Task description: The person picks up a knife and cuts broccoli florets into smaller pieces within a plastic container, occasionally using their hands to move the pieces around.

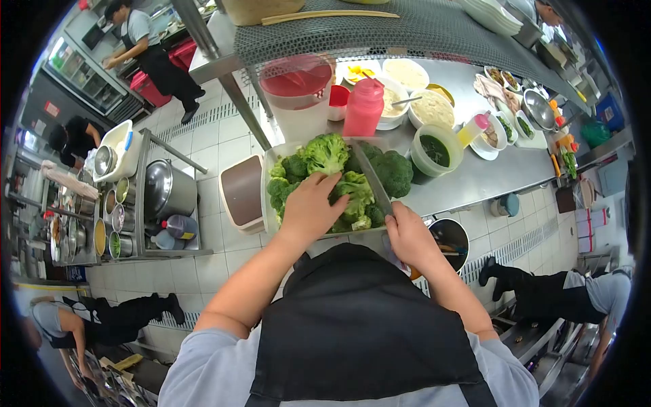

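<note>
A clear plastic tub [268, 157] full of broccoli [325, 153] stands at the counter's near edge in front of me. My left hand [310, 207] rests on the florets, its fingers spread over them. Wrapped round the handle of a kitchen knife [371, 178] is my right hand [409, 233], at the tub's near right side. The blade points away from me and lies over the broccoli, with a large dark green head [392, 174] to its right. The knife's handle is mostly hidden in my fist.
Behind the tub stand a pink squeeze bottle [365, 107], a tall red-lidded container [296, 88] and bowls of pale food [431, 108]. A tub of green sauce [435, 150] sits to the right. A mesh shelf [312, 42] overhangs the counter. Several people work around the kitchen.
</note>
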Available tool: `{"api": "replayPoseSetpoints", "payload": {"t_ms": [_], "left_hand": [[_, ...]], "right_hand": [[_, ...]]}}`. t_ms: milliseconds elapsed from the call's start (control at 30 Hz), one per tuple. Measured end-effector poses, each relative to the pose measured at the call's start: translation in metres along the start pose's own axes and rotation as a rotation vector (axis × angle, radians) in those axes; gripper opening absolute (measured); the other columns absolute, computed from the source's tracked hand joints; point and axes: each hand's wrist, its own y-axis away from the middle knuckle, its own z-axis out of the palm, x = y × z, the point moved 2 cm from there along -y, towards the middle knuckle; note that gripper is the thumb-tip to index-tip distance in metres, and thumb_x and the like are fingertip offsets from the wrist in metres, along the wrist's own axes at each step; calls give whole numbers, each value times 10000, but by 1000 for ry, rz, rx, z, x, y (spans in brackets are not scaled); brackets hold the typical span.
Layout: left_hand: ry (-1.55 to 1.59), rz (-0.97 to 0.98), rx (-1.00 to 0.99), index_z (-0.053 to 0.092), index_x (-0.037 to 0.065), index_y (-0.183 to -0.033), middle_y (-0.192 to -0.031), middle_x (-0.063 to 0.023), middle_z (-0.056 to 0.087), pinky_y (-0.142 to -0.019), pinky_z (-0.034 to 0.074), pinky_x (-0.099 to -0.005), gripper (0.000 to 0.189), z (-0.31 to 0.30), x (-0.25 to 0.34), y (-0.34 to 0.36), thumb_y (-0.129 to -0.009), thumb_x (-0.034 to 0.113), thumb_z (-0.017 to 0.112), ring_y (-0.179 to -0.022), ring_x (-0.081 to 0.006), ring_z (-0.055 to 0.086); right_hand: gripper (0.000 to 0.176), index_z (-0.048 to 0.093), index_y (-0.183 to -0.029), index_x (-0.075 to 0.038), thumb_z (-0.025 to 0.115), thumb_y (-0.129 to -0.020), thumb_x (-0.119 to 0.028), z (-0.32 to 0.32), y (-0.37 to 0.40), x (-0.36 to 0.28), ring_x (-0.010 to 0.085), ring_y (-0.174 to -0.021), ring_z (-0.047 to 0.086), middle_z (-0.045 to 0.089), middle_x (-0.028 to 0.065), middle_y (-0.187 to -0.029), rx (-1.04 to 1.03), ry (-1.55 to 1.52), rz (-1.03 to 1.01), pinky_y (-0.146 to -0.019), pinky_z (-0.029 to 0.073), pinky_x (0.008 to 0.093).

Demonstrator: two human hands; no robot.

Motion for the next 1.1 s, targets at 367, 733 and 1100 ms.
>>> {"api": "replayPoseSetpoints", "payload": {"t_ms": [367, 733, 1100], "left_hand": [[-61, 247, 123, 720, 68, -904, -845, -86, 647, -662, 542, -389, 85, 9, 17, 4, -833, 114, 721, -778, -286, 658], [595, -369, 465, 585, 34, -957, -842, -55, 660, -632, 506, -262, 60, -60, -115, 37, -968, 93, 585, -727, -134, 629], [1085, -1517, 282, 606, 41, -1069, -965, -106, 656, -688, 580, -396, 215, 122, -415, 105, -934, 207, 587, -792, -214, 660]], "right_hand": [[204, 485, -999, 58, 488, -967, -143, -20, 9, -17, 511, -912, 594, 617, 312, -903, -326, -9, 150, -807, 462, 552], [136, 486, -955, 13, 496, -988, -119, -10, 1, -6, 275, -518, 610, 616, 175, -769, -244, -139, 220, -504, 477, 389], [115, 475, -931, -6, 493, -1011, -86, -7, 17, -35, 126, -446, 541, 594, 84, -768, -40, -251, 583, -418, 431, 280]]}}
